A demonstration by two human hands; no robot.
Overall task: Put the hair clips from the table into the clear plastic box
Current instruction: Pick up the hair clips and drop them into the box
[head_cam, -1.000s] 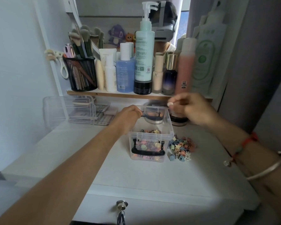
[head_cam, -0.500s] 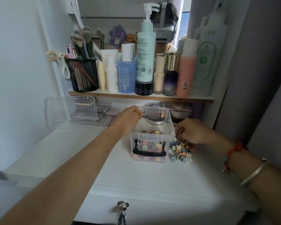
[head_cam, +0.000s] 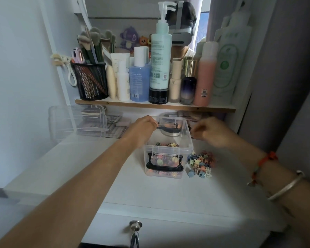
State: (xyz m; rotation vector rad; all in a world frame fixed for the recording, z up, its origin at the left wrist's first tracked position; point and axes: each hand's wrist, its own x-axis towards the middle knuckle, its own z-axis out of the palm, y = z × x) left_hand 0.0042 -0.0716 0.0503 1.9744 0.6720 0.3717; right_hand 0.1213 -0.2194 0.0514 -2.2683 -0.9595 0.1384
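Box (head_cam: 168, 149): clear plastic, smooth and glossy. Its handle (head_cam: 164, 168) is black plastic with a slight shine. Hair clips (head_cam: 200, 163): small coloured plastic, mostly matt. Table (head_cam: 150, 192): white, smooth, matt. Shelf (head_cam: 150, 105): white top, wood-look edge. Brush cup (head_cam: 89, 83): black metal mesh. Pump bottle (head_cam: 160, 56): glossy plastic. Drawer knob (head_cam: 136, 225): polished metal. Bangle (head_cam: 285, 187): smooth silvery metal. Bracelet (head_cam: 266, 159): red cord.

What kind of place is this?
Probably a dressing table at home: makeup brushes stand in a black mesh cup, lotion bottles line the shelf, and a mirror is behind them.
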